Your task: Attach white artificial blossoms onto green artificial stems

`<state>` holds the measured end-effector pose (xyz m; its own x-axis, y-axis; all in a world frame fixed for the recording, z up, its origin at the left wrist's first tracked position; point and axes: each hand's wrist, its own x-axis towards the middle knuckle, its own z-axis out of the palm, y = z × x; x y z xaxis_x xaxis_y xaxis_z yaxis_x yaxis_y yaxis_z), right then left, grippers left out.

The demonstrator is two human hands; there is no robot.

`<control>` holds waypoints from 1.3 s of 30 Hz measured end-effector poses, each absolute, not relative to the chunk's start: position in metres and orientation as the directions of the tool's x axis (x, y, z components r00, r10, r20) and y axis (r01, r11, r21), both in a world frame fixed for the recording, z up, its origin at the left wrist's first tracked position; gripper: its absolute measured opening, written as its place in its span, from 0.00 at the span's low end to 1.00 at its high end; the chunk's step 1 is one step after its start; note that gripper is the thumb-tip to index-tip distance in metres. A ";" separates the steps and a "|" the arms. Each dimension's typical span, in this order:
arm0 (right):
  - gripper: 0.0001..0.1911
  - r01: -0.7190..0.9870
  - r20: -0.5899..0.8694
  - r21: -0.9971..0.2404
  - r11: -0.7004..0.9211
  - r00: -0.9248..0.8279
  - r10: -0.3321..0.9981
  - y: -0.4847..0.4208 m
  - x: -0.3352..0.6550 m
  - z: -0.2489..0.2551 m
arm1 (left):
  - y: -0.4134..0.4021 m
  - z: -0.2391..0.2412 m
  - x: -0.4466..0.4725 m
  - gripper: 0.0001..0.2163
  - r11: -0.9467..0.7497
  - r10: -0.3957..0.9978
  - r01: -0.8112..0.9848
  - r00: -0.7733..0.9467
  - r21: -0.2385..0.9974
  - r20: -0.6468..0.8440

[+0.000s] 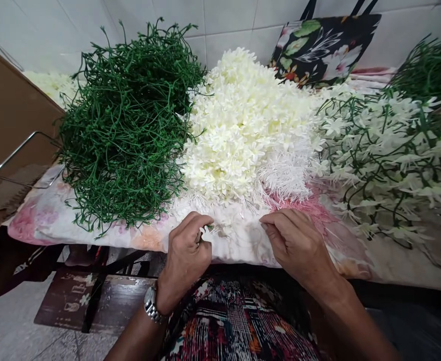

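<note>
My left hand (186, 253), a watch on its wrist, rests at the near edge of the floral cloth (50, 218) with its fingers pinched on a small white flower piece with a bit of green stem (206, 231). My right hand (299, 245) lies beside it, fingers curled together at the edge of a heap of white spiky plastic pieces (284, 175); what it holds, if anything, is hidden. Behind them rise a pile of cream artificial flower heads (239, 125) and a tangled mound of green plastic stems (126, 120).
Assembled white flower sprays on green stems (389, 155) spread over the right side. A floral bag (321, 47) leans on the tiled wall. A cardboard box (5, 115) and a metal wire handle (20, 150) stand at left. A dark low stool (100, 301) sits below.
</note>
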<state>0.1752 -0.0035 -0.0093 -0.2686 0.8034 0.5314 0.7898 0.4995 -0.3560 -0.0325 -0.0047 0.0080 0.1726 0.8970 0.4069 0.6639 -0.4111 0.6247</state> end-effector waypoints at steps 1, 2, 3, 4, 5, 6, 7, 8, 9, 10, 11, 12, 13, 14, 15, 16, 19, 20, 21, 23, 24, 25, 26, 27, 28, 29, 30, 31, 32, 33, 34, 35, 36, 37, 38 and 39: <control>0.07 0.789 0.535 -0.355 0.502 -0.269 0.801 -0.003 0.175 -0.009 | -0.006 0.008 -0.031 0.20 -0.423 0.894 0.653 0.188 0.628 0.407; 0.07 0.788 0.539 -0.352 0.505 -0.270 0.797 -0.003 0.175 -0.008 | -0.008 0.009 -0.029 0.19 -0.436 0.891 0.649 0.213 0.624 0.401; 0.07 0.788 0.545 -0.346 0.509 -0.272 0.793 -0.002 0.175 -0.008 | -0.009 0.009 -0.027 0.19 -0.443 0.890 0.656 0.240 0.611 0.389; 0.06 0.788 0.549 -0.339 0.513 -0.277 0.788 -0.002 0.175 -0.008 | -0.010 0.008 -0.024 0.18 -0.443 0.892 0.675 0.265 0.590 0.367; 0.06 0.790 0.550 -0.332 0.515 -0.282 0.786 -0.001 0.175 -0.008 | -0.011 0.008 -0.021 0.17 -0.437 0.896 0.701 0.286 0.563 0.340; 0.06 0.792 0.548 -0.326 0.516 -0.286 0.786 -0.001 0.175 -0.007 | -0.011 0.007 -0.019 0.16 -0.426 0.902 0.732 0.297 0.532 0.315; 0.06 0.794 0.544 -0.325 0.515 -0.289 0.788 -0.001 0.175 -0.007 | -0.011 0.006 -0.017 0.16 -0.414 0.907 0.759 0.299 0.503 0.296; 0.06 0.794 0.539 -0.326 0.514 -0.290 0.791 -0.001 0.176 -0.007 | -0.010 0.005 -0.016 0.15 -0.404 0.911 0.777 0.296 0.484 0.286; 0.06 0.792 0.535 -0.330 0.514 -0.292 0.793 0.000 0.175 -0.006 | -0.010 0.004 -0.016 0.15 -0.395 0.915 0.785 0.288 0.477 0.283; 0.07 0.789 0.532 -0.335 0.515 -0.293 0.794 0.000 0.175 -0.005 | -0.009 0.003 -0.016 0.15 -0.385 0.918 0.788 0.277 0.480 0.283; 0.07 0.786 0.532 -0.338 0.518 -0.294 0.794 0.000 0.174 -0.004 | -0.009 0.002 -0.016 0.15 -0.377 0.922 0.785 0.265 0.491 0.284; 0.08 0.783 0.532 -0.340 0.522 -0.297 0.793 0.001 0.173 -0.002 | -0.009 0.002 -0.016 0.15 -0.370 0.925 0.780 0.257 0.504 0.281; 0.08 0.778 0.532 -0.341 0.528 -0.303 0.790 0.001 0.172 -0.001 | -0.009 0.002 -0.016 0.15 -0.367 0.927 0.775 0.256 0.514 0.276; 0.08 0.772 0.532 -0.341 0.537 -0.312 0.787 0.002 0.171 0.000 | -0.009 0.003 -0.016 0.15 -0.368 0.927 0.774 0.261 0.515 0.271; 0.08 0.765 0.529 -0.340 0.547 -0.325 0.784 0.003 0.169 0.002 | -0.009 0.004 -0.016 0.16 -0.373 0.925 0.778 0.271 0.505 0.267; 0.08 0.760 0.526 -0.338 0.556 -0.337 0.781 0.003 0.168 0.002 | -0.010 0.005 -0.015 0.16 -0.383 0.921 0.787 0.286 0.483 0.263; 0.08 0.756 0.525 -0.337 0.561 -0.344 0.778 0.005 0.167 0.003 | -0.010 0.007 -0.011 0.15 -0.407 0.910 0.828 0.331 0.384 0.250; 0.08 0.757 0.527 -0.342 0.558 -0.337 0.780 0.006 0.168 0.003 | -0.009 0.007 -0.009 0.14 -0.409 0.909 0.834 0.335 0.370 0.250; 0.08 0.755 0.532 -0.350 0.554 -0.327 0.781 0.006 0.168 0.003 | -0.009 0.006 -0.009 0.14 -0.406 0.910 0.830 0.329 0.382 0.253; 0.07 0.744 0.542 -0.378 0.551 -0.304 0.783 0.007 0.170 0.004 | -0.007 0.005 -0.009 0.14 -0.394 0.917 0.768 0.288 0.504 0.277; 0.07 0.734 0.544 -0.398 0.550 -0.293 0.786 0.007 0.170 0.006 | -0.006 0.004 -0.011 0.14 -0.379 0.924 0.702 0.247 0.603 0.293; 0.07 0.721 0.547 -0.422 0.549 -0.280 0.789 0.006 0.169 0.008 | -0.005 0.004 -0.012 0.12 -0.351 0.935 0.608 0.191 0.712 0.299; 0.07 0.706 0.546 -0.449 0.549 -0.270 0.793 0.005 0.168 0.012 | -0.004 0.004 -0.014 0.10 -0.313 0.949 0.487 0.122 0.815 0.292; 0.07 0.686 0.545 -0.475 0.551 -0.263 0.796 0.003 0.165 0.015 | -0.004 0.005 -0.016 0.07 -0.265 0.963 0.344 0.051 0.901 0.264; 0.06 0.662 0.545 -0.500 0.558 -0.260 0.797 0.001 0.162 0.019 | -0.003 0.007 -0.017 0.04 -0.206 0.977 0.188 -0.011 0.960 0.212; 0.06 0.637 0.548 -0.521 0.568 -0.261 0.795 -0.001 0.158 0.024 | -0.003 0.009 -0.017 0.01 -0.140 0.988 0.031 -0.055 0.990 0.141; 0.06 0.612 0.555 -0.535 0.582 -0.265 0.789 -0.003 0.154 0.028 | -0.003 0.011 -0.018 0.02 -0.072 0.995 -0.115 -0.076 0.991 0.064; 0.05 0.589 0.560 -0.547 0.595 -0.271 0.783 -0.005 0.149 0.031 | -0.003 0.014 -0.017 0.04 -0.009 0.997 -0.238 -0.083 0.971 -0.011; 0.05 0.568 0.565 -0.556 0.607 -0.277 0.777 -0.007 0.144 0.034 | -0.004 0.016 -0.016 0.06 0.045 0.994 -0.334 -0.080 0.942 -0.076; 0.05 0.552 0.571 -0.563 0.615 -0.279 0.772 -0.008 0.139 0.036 | -0.004 0.017 -0.015 0.08 0.092 0.989 -0.398 -0.074 0.913 -0.132; 0.06 0.543 0.576 -0.567 0.620 -0.277 0.769 -0.009 0.135 0.038 | -0.005 0.018 -0.014 0.09 0.122 0.983 -0.440 -0.069 0.890 -0.168; 0.06 0.539 0.581 -0.565 0.624 -0.277 0.765 -0.010 0.131 0.039 | -0.006 0.018 -0.013 0.10 0.137 0.980 -0.466 -0.064 0.874 -0.188; 0.06 0.540 0.589 -0.559 0.629 -0.275 0.759 -0.010 0.128 0.039 | -0.007 0.018 -0.013 0.11 0.143 0.979 -0.480 -0.059 0.865 -0.195; 0.06 0.545 0.599 -0.547 0.635 -0.275 0.752 -0.010 0.125 0.038 | -0.008 0.017 -0.012 0.11 0.139 0.981 -0.487 -0.054 0.862 -0.188; 0.06 0.554 0.611 -0.531 0.641 -0.274 0.743 -0.011 0.123 0.037 | -0.009 0.015 -0.012 0.10 0.126 0.984 -0.486 -0.048 0.865 -0.170; 0.06 0.567 0.619 -0.513 0.644 -0.276 0.736 -0.011 0.122 0.036 | -0.010 0.014 -0.012 0.10 0.105 0.989 -0.478 -0.043 0.872 -0.143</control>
